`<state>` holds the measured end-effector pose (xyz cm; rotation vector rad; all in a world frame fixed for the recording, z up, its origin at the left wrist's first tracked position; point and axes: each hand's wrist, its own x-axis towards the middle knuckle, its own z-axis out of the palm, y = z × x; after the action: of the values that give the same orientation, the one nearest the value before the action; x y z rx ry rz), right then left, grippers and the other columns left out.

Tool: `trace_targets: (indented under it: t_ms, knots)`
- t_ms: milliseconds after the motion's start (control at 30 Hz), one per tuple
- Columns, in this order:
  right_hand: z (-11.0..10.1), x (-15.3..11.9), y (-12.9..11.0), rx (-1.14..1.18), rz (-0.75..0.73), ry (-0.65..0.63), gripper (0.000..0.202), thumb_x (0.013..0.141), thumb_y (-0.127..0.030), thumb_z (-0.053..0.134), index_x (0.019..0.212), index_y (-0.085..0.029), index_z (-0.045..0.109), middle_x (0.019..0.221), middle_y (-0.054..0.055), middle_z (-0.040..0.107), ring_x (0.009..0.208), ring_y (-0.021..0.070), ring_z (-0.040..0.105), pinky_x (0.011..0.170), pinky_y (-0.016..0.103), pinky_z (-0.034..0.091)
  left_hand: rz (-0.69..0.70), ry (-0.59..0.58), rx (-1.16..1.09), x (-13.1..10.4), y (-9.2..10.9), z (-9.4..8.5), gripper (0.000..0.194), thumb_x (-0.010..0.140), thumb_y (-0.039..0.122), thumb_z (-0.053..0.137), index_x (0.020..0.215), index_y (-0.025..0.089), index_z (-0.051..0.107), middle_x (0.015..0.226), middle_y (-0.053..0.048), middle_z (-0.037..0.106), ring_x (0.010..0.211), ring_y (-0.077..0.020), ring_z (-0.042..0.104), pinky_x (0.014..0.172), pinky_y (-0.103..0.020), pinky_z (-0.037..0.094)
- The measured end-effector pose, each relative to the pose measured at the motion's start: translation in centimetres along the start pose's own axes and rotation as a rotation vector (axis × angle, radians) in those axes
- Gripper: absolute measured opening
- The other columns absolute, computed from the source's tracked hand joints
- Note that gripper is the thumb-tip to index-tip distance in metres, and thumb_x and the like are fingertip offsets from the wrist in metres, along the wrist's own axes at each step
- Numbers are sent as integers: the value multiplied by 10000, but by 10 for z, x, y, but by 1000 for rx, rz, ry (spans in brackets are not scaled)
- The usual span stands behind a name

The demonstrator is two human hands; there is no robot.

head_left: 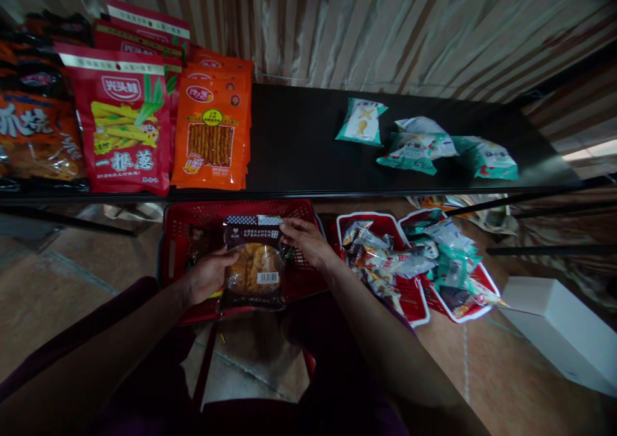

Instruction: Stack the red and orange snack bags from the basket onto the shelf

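Note:
A dark snack bag [254,265] with a clear round window and a white barcode label is held upright over a red basket [180,220]. My left hand [208,275] grips its left edge, thumb on the front. At the bag's top right corner, my right hand [304,240] pinches the edge between thumb and fingers. Behind the basket, on the black table [299,140], orange snack bags [212,127] stand beside red snack bags [123,121].
Black-and-orange bags [41,121] fill the table's left end; several green-and-white bags [417,146] lie toward its right. Two small red baskets with white rims [421,310] hold packets on the floor. A white box [554,327] sits at the right.

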<state>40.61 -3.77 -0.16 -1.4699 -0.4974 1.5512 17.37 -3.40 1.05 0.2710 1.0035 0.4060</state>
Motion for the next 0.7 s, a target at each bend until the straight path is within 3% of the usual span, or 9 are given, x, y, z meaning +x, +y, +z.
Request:
trace_targets:
  t_ms: [200,400,567,700]
  knots:
    - [1,-5,-1,-29,43,-112,338,521,-324,843,771,-181,665,739,-14,647,643,89,601,648,231,497,30,14,-32,2,2,-1,337,810,103,551,1144,144,581,1076,-120,694,956,-253,674,840,-438,536]
    - [6,-15,0,-104,211,-251,388,527,-328,843,852,-202,671,817,-1,662,739,131,642,677,270,531,92,42,-108,2,8,2,321,843,115,507,1157,131,571,1025,-120,708,941,-245,679,878,-430,520]
    - [10,-15,5,-47,189,-186,329,512,-325,846,727,-165,656,723,-13,637,654,90,599,629,225,510,111,152,-119,-1,11,8,219,839,56,488,1013,136,594,962,-91,718,881,-213,692,852,-392,534]
    - [13,-13,9,-62,100,-123,348,459,-317,859,652,-156,619,607,-49,584,516,47,519,511,174,445,82,145,-104,-2,11,10,160,865,82,473,960,139,587,916,-81,718,829,-202,698,831,-383,542]
